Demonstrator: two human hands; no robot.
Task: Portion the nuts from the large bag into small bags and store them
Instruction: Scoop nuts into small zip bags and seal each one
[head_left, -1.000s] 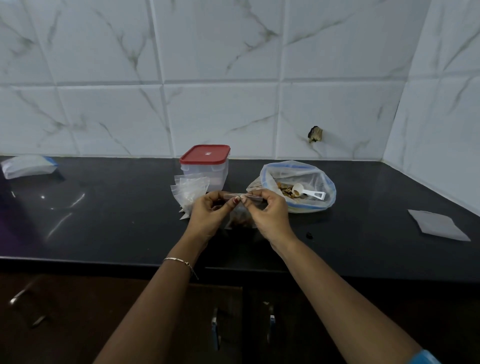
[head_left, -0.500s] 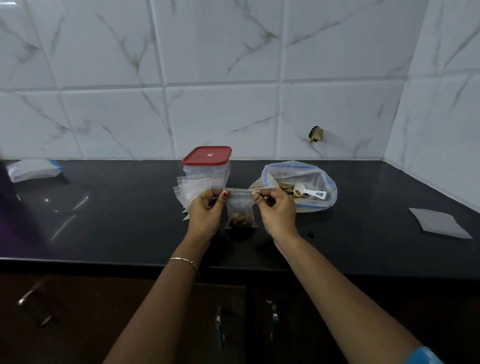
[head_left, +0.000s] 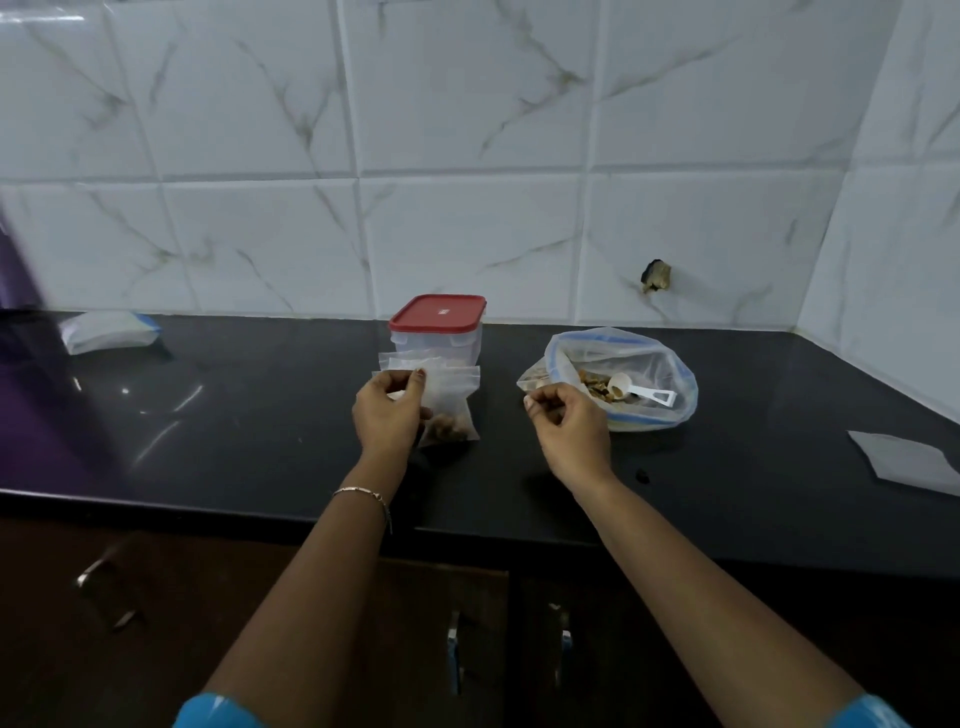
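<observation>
Head view: left hand (head_left: 390, 410) pinches one filled small bag (head_left: 451, 410), right hand (head_left: 566, 421) loosely curled, empty; container (head_left: 437, 332) lidded, nuts remain in big bag (head_left: 618, 382)

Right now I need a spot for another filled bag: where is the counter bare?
Bare: the wide stretch between the flat bag at far left and the left hand, and the strip between the big nut bag and the paper. Crowded: around the red-lidded tub, the small bags and the right hand.
</observation>
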